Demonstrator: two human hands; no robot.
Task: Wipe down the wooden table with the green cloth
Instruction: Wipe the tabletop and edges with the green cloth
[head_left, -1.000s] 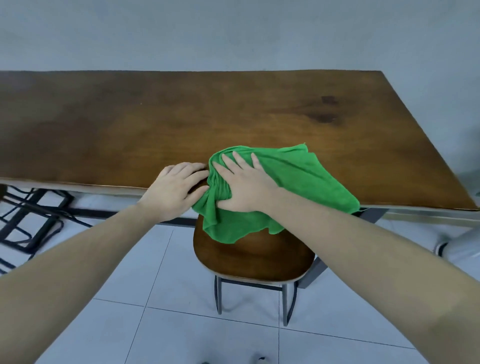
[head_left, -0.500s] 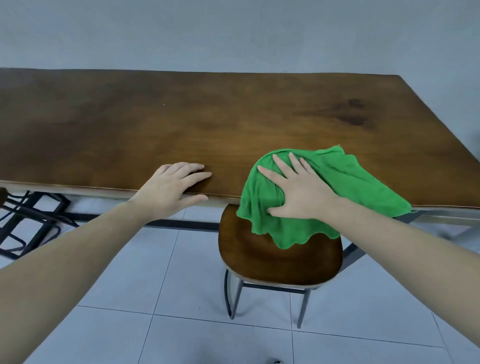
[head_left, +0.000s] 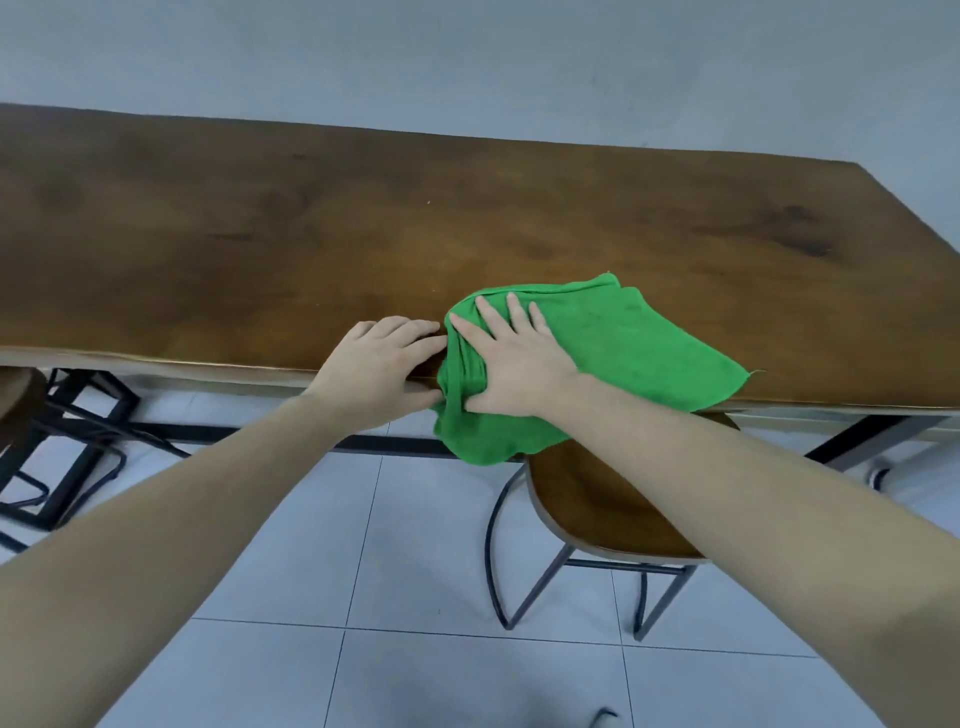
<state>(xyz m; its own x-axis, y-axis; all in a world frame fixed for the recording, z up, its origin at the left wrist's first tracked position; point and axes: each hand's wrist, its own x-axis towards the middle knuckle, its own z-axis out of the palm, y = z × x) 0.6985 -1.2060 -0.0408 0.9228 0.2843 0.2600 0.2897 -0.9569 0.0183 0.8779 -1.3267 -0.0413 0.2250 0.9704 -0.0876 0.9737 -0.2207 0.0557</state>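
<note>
The green cloth (head_left: 639, 353) lies on the near edge of the long wooden table (head_left: 311, 234), and its lower part hangs over the edge. My right hand (head_left: 511, 364) presses flat on the cloth's left half, fingers spread, thumb hooked over the bunched folds at the rim. My left hand (head_left: 376, 371) rests palm down on the bare table edge just left of the cloth, fingertips touching its bunched side.
A wooden stool with black metal legs (head_left: 613, 514) stands under the table edge, below my right forearm. Black metal frames (head_left: 57, 457) sit on the white tiled floor at the left. A pale wall runs behind the table.
My right hand slid the cloth leftward along the table edge until it met my left hand, bunching its left side. The left hand stayed at the edge.
</note>
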